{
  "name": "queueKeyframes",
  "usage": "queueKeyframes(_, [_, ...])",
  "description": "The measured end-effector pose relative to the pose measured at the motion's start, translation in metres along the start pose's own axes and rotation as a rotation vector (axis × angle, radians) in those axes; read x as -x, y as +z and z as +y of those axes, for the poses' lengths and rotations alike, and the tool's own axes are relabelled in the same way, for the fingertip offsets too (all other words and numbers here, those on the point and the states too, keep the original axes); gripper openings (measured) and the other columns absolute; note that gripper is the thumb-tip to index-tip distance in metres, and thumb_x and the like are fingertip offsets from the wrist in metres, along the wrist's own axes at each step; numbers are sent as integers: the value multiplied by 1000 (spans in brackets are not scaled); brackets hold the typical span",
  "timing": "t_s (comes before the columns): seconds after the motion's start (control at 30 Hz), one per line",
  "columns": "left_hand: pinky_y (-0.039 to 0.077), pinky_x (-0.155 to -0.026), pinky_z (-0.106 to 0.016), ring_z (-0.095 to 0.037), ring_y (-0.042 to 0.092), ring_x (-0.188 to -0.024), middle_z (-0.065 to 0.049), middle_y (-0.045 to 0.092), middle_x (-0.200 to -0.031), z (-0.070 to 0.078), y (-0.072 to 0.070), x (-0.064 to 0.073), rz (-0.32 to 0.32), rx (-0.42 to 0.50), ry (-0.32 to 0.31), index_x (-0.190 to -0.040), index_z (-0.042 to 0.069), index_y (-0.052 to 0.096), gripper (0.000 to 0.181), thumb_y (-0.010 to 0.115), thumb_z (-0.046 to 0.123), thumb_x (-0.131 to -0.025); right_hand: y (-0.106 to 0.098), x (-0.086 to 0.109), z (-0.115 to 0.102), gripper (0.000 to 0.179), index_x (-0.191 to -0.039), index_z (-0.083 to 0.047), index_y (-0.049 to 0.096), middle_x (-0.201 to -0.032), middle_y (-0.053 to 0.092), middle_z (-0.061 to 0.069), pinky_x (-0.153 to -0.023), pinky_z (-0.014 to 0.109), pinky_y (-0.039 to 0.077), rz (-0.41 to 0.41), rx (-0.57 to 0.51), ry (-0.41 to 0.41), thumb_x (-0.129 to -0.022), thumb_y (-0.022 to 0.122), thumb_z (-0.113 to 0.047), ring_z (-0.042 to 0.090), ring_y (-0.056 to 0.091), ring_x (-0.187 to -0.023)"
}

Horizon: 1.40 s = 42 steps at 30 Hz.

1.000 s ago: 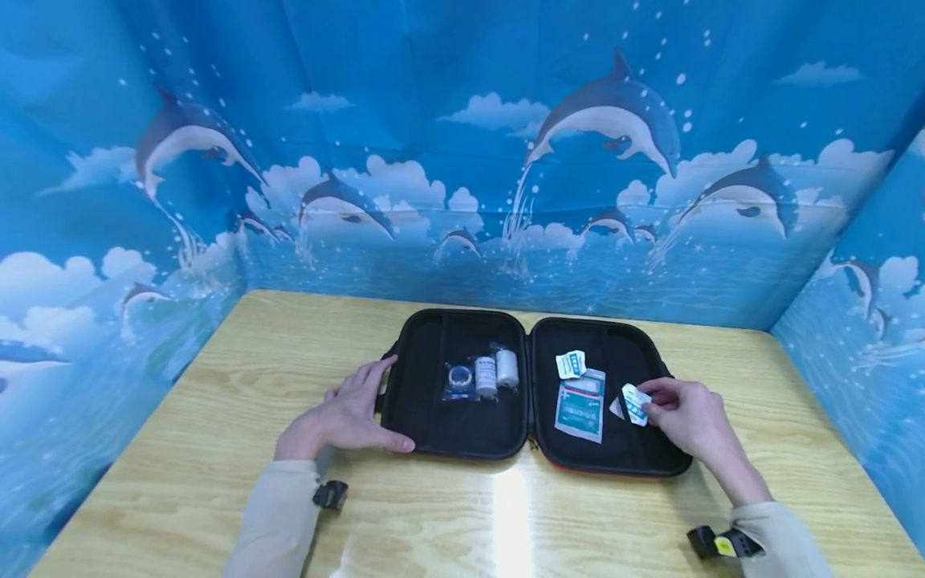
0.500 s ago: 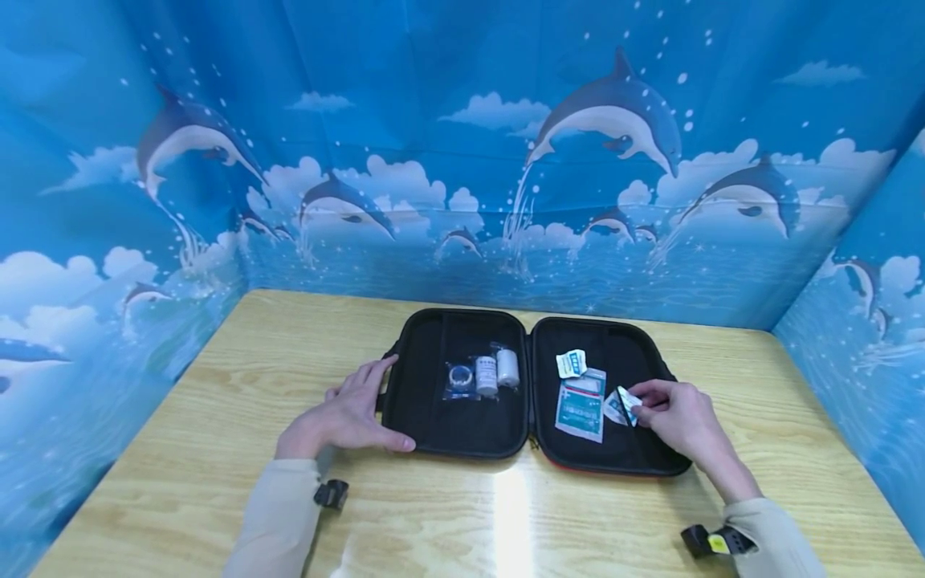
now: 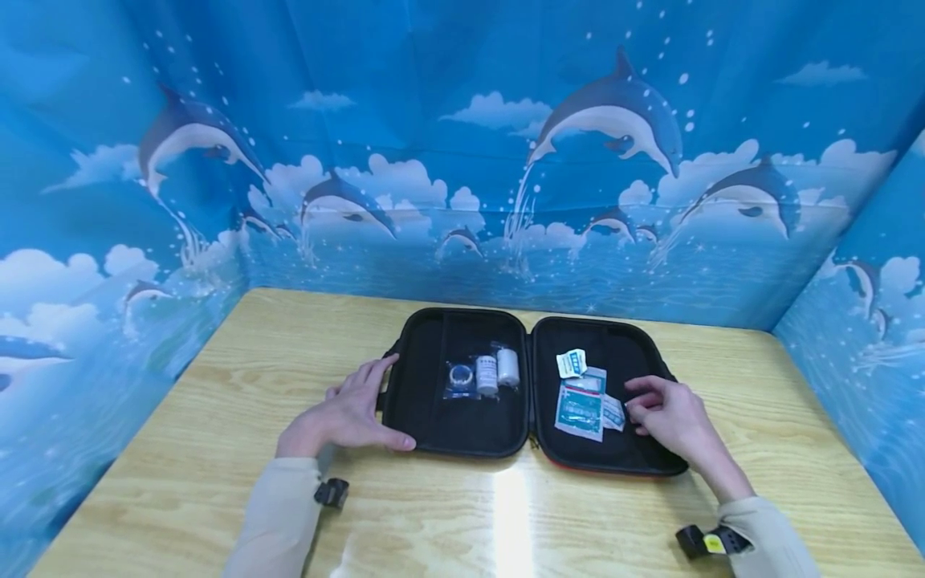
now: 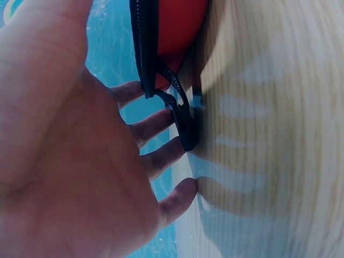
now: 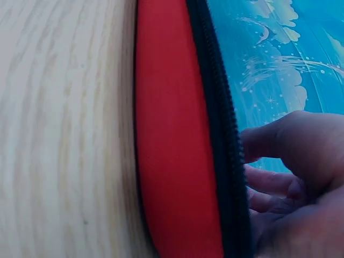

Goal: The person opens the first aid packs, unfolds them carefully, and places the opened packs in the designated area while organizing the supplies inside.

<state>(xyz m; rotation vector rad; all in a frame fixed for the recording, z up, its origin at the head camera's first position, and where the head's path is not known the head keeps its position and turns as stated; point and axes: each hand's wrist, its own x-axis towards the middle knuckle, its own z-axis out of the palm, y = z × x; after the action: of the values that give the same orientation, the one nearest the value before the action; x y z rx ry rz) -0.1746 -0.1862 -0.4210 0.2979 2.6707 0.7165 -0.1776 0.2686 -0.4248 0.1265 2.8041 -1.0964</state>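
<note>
An open black first-aid case (image 3: 462, 437) with a red outside lies flat, both halves facing up. My left hand (image 3: 347, 413) rests along its left side, thumb on the front rim and fingers spread by the handle (image 4: 185, 126). Over the right half, my right hand (image 3: 672, 413) has loosely bent fingers, thumb and forefinger apart, right at the edge of a small white-and-blue packet (image 3: 614, 413). That packet lies against a green-and-white sachet (image 3: 580, 409). Another small white-and-blue packet (image 3: 572, 364) overlaps the sachet's top. In the right wrist view, the case's red side (image 5: 174, 134) hides the fingertips.
In the left half lie a wrapped roll of tape (image 3: 460, 377), a wrapped white roll with printing (image 3: 486, 374) and a plain white roll (image 3: 507, 367). The wooden table (image 3: 426, 514) meets a blue dolphin-print curtain (image 3: 462, 144) behind.
My right hand has shifted slightly left. The white-and-blue packet it pinched, raised and tilted, now lies flat beside the green sachet, its fingers at the edge. The left hand stays put.
</note>
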Motion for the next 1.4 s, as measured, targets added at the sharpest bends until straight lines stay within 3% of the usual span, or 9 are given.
queueKeyframes(0.23, [18,-113,-79,-49,24,-151,-21,18,-168,1,-1,1,0,1,-5,-166,19,5,136,86,66,-67,1,-1,-3,49,-145,4,44,-105,73,20,-65,28,60,-87,-196,103,-105,55,-23,14,69,-79])
queueKeyframes(0.43, [18,-113,-79,-48,24,-152,-19,18,-169,0,0,0,4,4,-4,-166,20,5,136,86,67,-66,4,-5,-7,58,-151,2,32,-99,76,7,-67,31,59,-167,-332,156,-106,52,-28,12,74,-80])
queueKeyframes(0.63, [19,-112,-80,-49,25,-151,-21,19,-168,-2,1,-1,11,1,2,-165,18,5,137,86,67,-66,7,-6,-11,65,-154,4,22,-99,78,7,-67,33,60,-243,-414,161,-108,50,-31,14,75,-82])
queueKeyframes(0.77, [19,-112,-80,-49,25,-151,-21,19,-168,-2,2,0,9,0,2,-165,18,5,137,85,67,-66,7,-7,-12,62,-152,4,27,-100,77,12,-66,33,59,-201,-304,125,-107,52,-31,17,74,-80])
queueKeyframes(0.87, [19,-111,-80,-49,25,-151,-21,19,-168,-2,2,0,11,-3,2,-165,19,5,137,85,68,-66,6,-6,-13,57,-147,2,40,-104,76,16,-66,34,55,-112,-98,52,-105,56,-33,19,72,-83])
queueKeyframes(1.0, [19,-111,-80,-49,25,-151,-21,20,-168,-3,2,0,12,-4,4,-165,19,5,137,85,68,-66,5,-6,-17,47,-134,1,56,-112,72,23,-78,45,56,41,124,-70,-101,63,-31,31,71,-93])
queueKeyframes(1.1, [19,-112,-80,-48,25,-151,-20,19,-168,-3,1,0,11,-4,1,-165,19,6,137,86,68,-66,7,-6,-21,40,-128,2,62,-117,69,27,-87,55,54,134,179,-160,-98,66,-24,38,68,-101])
queueKeyframes(1.2, [19,-112,-80,-49,25,-151,-21,19,-168,-2,1,0,9,-6,4,-165,18,5,137,85,68,-66,9,-9,-27,37,-125,1,64,-119,68,27,-86,56,54,188,219,-254,-96,70,-22,39,66,-101])
queueKeyframes(1.4, [20,-112,-80,-49,25,-151,-22,19,-167,-1,0,0,7,-6,7,-165,18,5,136,85,67,-66,15,-18,-39,38,-127,-2,67,-128,64,25,-85,55,54,142,290,-415,-94,72,-21,38,65,-104])
